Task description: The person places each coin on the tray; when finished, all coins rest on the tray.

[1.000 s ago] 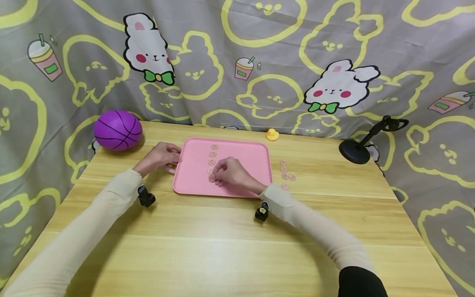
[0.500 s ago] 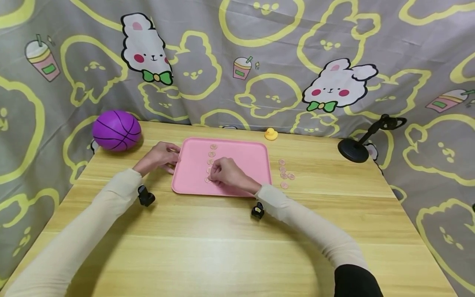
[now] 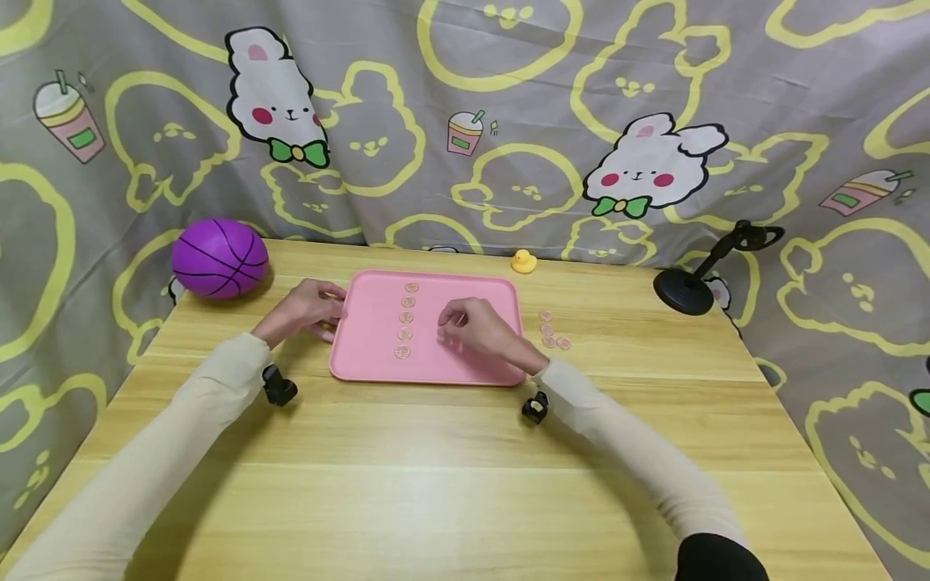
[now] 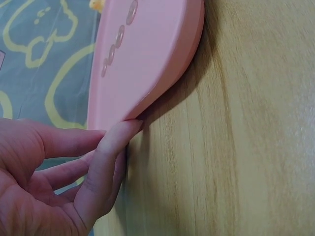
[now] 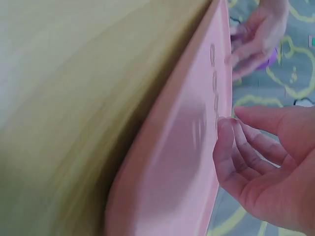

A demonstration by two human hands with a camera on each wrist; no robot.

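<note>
Right hand point(image 3: 475, 325) moved off discs point(image 3: 406, 318); sleeve point(image 3: 581, 398) hides one loose disc.

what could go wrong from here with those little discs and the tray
The left hand is at the rim of the pink tray, so a nudge could shift the row of discs. The right hand, over the tray, might brush the row out of line. The loose discs on the table lie close together, so picking one up could drag another.
</note>
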